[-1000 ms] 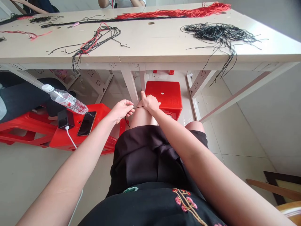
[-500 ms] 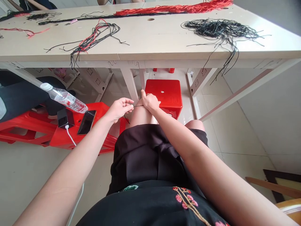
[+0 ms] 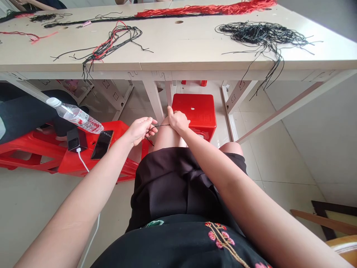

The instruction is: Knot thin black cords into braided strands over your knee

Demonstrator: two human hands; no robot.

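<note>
head view: twisted black cord [image 3: 163, 125] over bare knee [image 3: 166, 138], below the bench [image 3: 195, 66] front edge
left hand [image 3: 142, 130] fingers curled narrowly round it; right hand [image 3: 178, 121] back-up on knee, grip untellable.

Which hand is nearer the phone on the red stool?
Left. The left hand is to the right of the phone, holding black cord; the right hand is farther right, on the left knee.

Room above lap [image 3: 167, 182] (table edge [image 3: 195, 66] ahead)

The pale table [image 3: 181, 46] bears red cords [image 3: 206, 9], black cords [image 3: 259, 32] and a mixed bundle [image 3: 109, 44].
</note>
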